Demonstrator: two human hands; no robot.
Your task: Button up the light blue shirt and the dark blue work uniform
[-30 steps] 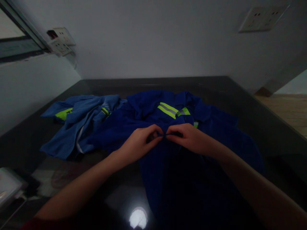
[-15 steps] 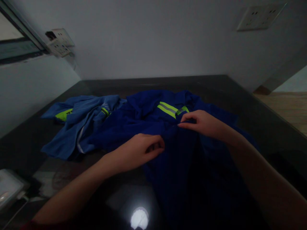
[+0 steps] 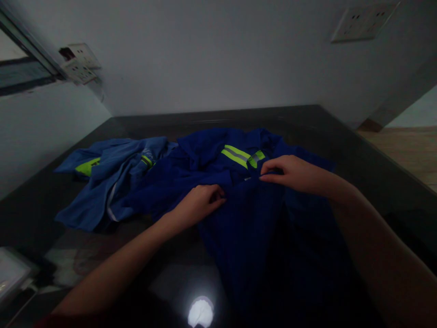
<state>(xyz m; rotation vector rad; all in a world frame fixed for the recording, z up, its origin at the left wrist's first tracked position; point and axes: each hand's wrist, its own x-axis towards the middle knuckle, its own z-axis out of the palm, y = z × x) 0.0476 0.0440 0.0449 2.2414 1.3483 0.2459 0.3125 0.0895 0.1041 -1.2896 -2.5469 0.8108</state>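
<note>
A dark blue work jacket [image 3: 239, 214] lies crumpled across the table, with yellow-green and grey reflective strips [image 3: 236, 156] near its middle. My right hand [image 3: 290, 173] pinches the edge of the cloth between thumb and fingers, just to the right of a small pale tag [image 3: 247, 179]. Lower and to the left, my left hand [image 3: 201, 202] is closed, its curled fingertips at a fold of the same jacket. The cloth between its fingertips is mostly hidden. The jacket's lower part hangs toward me in deep shadow.
A lighter blue garment [image 3: 102, 182] with a yellow-green patch and white piping lies at the left, touching the jacket. A white device with a cable [image 3: 15, 273] sits at the near left. Behind the dark glossy table [image 3: 205, 117] stands a wall with sockets [image 3: 363, 23].
My left hand has moved slightly left and up along the cloth. My right hand has shifted a little right, still pinching, and more of the pale tag shows. The view has tilted slightly.
</note>
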